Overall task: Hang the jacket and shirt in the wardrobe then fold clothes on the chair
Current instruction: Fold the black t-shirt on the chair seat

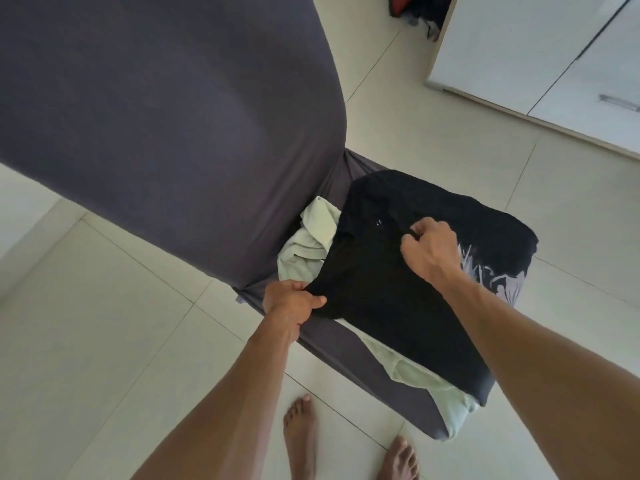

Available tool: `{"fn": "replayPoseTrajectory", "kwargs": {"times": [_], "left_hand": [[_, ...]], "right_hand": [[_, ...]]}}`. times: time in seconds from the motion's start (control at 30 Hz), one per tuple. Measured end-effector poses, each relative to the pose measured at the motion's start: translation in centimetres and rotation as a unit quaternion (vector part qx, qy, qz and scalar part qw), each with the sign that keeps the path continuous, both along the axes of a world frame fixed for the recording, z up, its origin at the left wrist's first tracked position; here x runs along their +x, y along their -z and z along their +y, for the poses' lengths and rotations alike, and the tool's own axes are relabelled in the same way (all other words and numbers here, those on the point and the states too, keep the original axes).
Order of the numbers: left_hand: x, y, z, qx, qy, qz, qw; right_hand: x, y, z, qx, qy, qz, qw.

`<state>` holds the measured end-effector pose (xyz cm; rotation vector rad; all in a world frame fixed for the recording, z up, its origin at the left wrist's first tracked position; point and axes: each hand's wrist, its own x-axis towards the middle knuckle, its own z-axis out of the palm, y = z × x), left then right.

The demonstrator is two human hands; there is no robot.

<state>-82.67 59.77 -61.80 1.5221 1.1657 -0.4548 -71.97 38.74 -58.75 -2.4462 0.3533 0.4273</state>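
Observation:
A black garment (388,292) with a pale print at its right side lies spread over the seat of a grey covered chair (166,126). My left hand (291,301) grips the garment's near left corner at the seat's edge. My right hand (429,245) pinches a fold of the black cloth near its middle. A pale green garment (311,237) lies crumpled under the black one, showing at the seat's back and again at the front right corner.
The chair's tall back fills the upper left. A white wardrobe (540,50) with a metal handle stands at the upper right, dark and red clothes showing beside it. Pale floor tiles (104,341) surround the chair. My bare feet stand below the seat.

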Motion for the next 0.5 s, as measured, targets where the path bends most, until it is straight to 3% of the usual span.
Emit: {"fn": "replayPoseTrajectory", "kwargs": {"times": [0.1, 0.17, 0.23, 0.33, 0.4, 0.5], "left_hand": [[-0.1, -0.1, 0.6, -0.013, 0.003, -0.005, 1.0], [-0.1, -0.8, 0.7, -0.033, 0.009, -0.009, 0.999], [0.0, -1.3, 0.9, -0.059, 0.002, -0.011, 0.998], [-0.1, -1.3, 1.1, -0.06, -0.015, -0.035, 0.997], [-0.1, -1.2, 1.1, -0.021, 0.002, -0.063, 0.998], [-0.3, -1.3, 0.8, 0.028, 0.069, -0.117, 0.99]], "right_hand": [[1.4, -1.2, -0.9, 0.152, 0.121, -0.02, 0.981], [2.2, -1.4, -2.2, 0.179, 0.165, -0.034, 0.969], [2.6, -1.4, -2.8, 0.164, 0.142, -0.008, 0.976], [2.3, -0.7, -2.9, 0.076, 0.021, 0.061, 0.995], [1.9, -0.1, -2.4, -0.048, -0.108, 0.004, 0.993], [1.7, 0.4, -0.8, -0.189, -0.331, -0.112, 0.918]]}}
